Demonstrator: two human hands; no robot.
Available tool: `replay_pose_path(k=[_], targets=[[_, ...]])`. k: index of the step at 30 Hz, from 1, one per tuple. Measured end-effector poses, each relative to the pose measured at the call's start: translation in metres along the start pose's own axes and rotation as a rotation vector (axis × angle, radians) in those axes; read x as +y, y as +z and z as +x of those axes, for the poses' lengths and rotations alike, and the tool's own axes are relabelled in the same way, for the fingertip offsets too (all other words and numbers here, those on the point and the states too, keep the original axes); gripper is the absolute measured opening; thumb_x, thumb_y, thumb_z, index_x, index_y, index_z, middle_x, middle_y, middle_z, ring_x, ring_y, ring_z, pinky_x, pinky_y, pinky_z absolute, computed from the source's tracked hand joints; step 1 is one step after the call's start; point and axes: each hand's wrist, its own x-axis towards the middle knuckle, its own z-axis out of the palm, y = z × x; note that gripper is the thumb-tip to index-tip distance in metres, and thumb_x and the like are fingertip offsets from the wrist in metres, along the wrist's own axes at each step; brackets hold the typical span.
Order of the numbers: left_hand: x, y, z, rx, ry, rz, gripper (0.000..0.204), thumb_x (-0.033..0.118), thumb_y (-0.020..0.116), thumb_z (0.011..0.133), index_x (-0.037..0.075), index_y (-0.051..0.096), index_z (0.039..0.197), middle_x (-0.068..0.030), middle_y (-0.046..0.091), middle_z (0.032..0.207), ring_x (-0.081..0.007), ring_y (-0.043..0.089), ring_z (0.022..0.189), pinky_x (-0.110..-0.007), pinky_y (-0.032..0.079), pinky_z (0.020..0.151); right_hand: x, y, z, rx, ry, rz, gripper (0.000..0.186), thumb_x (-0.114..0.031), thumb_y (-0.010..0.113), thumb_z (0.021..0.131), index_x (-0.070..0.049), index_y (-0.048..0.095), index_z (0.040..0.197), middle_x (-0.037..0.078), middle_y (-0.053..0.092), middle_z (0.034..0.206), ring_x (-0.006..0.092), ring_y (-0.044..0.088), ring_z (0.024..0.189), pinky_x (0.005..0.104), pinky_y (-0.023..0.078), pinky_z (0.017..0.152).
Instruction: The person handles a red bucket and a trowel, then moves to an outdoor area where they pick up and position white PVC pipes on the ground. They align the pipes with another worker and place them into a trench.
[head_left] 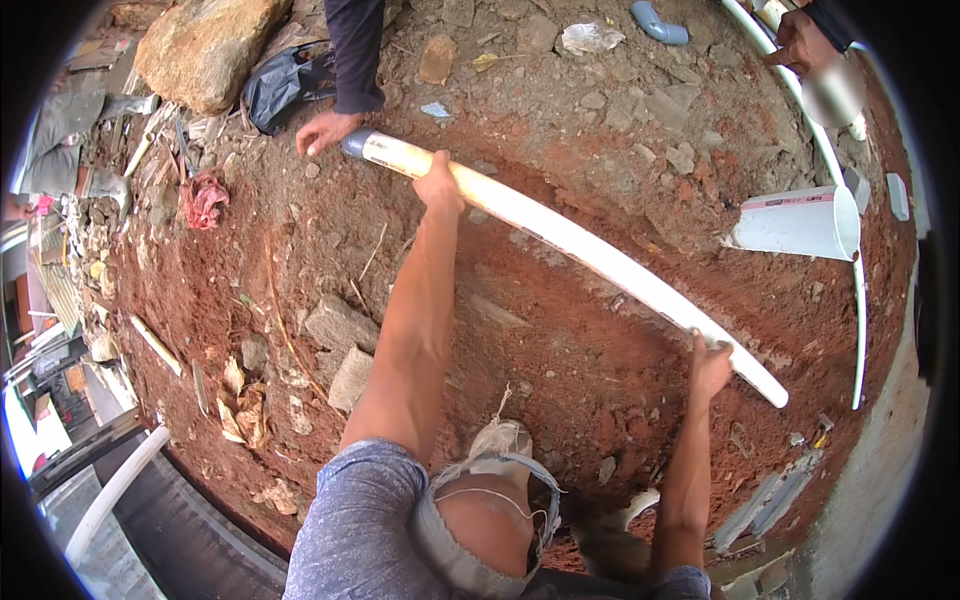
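A long white plastic pipe point(590, 250) lies slantwise across my front, above the reddish soil. My left hand point(438, 185) is closed round its upper left part, a little short of the grey coupling point(354, 142) on that end. Toward the lower right end, my right hand point(711, 365) grips the same pipe from the near side. Another person's hand point(328, 131), in a dark sleeve, hangs beside the coupling with its fingers loosely bent. Below the pipe my bent knee point(480, 525) shows through torn jeans.
A short wide white pipe piece point(795, 222) lies at the right, near a thin white pipe point(828, 150). At the upper right is another person's hand point(803, 42). A grey elbow point(660, 24), a boulder point(205, 50), a black bag point(285, 88) and loose stones lie around.
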Motion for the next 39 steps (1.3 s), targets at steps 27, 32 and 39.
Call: replay_pose_path(k=[27,32,39], targets=[[0.002,-0.040,0.013,-0.247,0.136,-0.347,0.063,0.016,0.074,0.090,0.001,0.035,0.138,-0.0172,0.056,0.119,-0.0336,0.063,0.104,-0.051,0.055,0.090,-0.156,0.005,-0.055,-0.168,-0.743,-0.531,0.085,-0.029,0.087,0.071,-0.008,0.044,0.141,0.024,0.061,0.129,0.0419,0.061,0.116,0.0486,0.051,0.098],[0.004,-0.034,0.022,-0.259,-0.023,-0.357,0.047,0.015,0.074,0.086,-0.002,0.052,0.124,-0.0142,0.060,0.101,-0.0337,0.064,0.094,-0.051,0.056,0.084,-0.130,0.007,-0.058,0.160,-0.919,-0.634,0.075,-0.023,0.086,0.073,-0.007,0.047,0.135,0.022,0.054,0.138,0.0422,0.061,0.115,0.0480,0.053,0.094],[0.024,-0.013,-0.002,0.005,0.011,-0.012,0.064,0.021,0.077,0.081,-0.014,0.052,0.128,-0.0196,0.062,0.120,-0.0340,0.062,0.102,-0.050,0.052,0.090,-0.171,-0.023,-0.040,-0.160,-0.630,-0.807,0.066,-0.027,0.081,0.074,-0.011,0.048,0.129,0.022,0.072,0.092,0.0402,0.070,0.092,0.0494,0.055,0.081]])
